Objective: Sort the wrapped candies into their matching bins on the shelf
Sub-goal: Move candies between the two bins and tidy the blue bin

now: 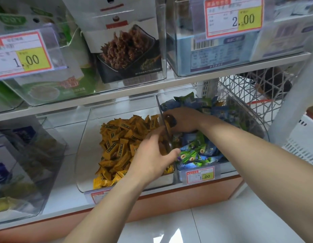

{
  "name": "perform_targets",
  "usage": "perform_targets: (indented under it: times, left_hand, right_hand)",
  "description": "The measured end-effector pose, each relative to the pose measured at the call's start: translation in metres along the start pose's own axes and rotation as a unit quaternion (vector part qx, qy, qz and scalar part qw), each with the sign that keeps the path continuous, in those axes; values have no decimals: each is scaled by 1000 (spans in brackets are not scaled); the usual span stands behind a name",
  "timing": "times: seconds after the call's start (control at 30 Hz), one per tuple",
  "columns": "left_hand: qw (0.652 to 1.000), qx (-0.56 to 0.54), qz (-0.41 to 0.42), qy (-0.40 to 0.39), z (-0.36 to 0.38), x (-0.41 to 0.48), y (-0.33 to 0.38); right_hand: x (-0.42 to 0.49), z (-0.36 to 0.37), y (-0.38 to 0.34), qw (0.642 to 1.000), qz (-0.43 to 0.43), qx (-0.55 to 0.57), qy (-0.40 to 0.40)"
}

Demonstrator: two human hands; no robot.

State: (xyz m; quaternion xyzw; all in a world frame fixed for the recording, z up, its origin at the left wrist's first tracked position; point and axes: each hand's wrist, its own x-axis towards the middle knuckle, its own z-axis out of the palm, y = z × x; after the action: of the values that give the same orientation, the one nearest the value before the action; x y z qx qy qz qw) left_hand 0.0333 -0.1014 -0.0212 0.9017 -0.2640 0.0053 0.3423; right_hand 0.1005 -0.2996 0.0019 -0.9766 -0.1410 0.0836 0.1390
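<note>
Two clear bins sit side by side on the lower shelf [117, 195]: the left bin [85, 155] holds yellow-wrapped candies [117, 146], the right bin [253, 123] holds blue and green wrapped candies [196, 151]. A shared clear wall separates them, so strays are probably reached from either side of it. The right hand [183, 120] is deep in the right bin, palm down on the blue-green heap near the dividing wall, fingers curled inward around something dark or amber close to the wall; whether it is clamped on a candy I cannot tell, since the wall's glare blurs it. Judgement: it is fishing out a misplaced piece. The left hand [152, 158] lies across the front of the divider, fingers loosely spread over the yellow heap and thumb reaching toward the blue-green side; nothing is visibly gripped. It may be steadying the bin or waiting to receive a piece. Price tags [200, 175] clip to the bin fronts. A white wire basket [248, 88] stands behind the right bin. Most candies look sorted by colour; a few yellow ones show at the right bin's back edge.
</note>
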Motion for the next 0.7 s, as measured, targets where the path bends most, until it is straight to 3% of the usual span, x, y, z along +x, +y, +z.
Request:
perform_targets:
  times: [0.37,0.43,0.57,0.7]
  left_hand:
    - [1000,-15,-9,-7,0,0,-1]
    - [1000,-21,-5,-8,0,0,-2]
    - [999,-33,-6,-12,-4,2,-2]
    - [999,-26,-3,22,-8,5,0]
  right_hand:
    - [1,2,7,999,12,39,-7]
    - [-6,0,8,999,4,43,16]
    - [-29,-11,10,978,3,186,95]
    - [-62,-25,12,952,29,259,162]
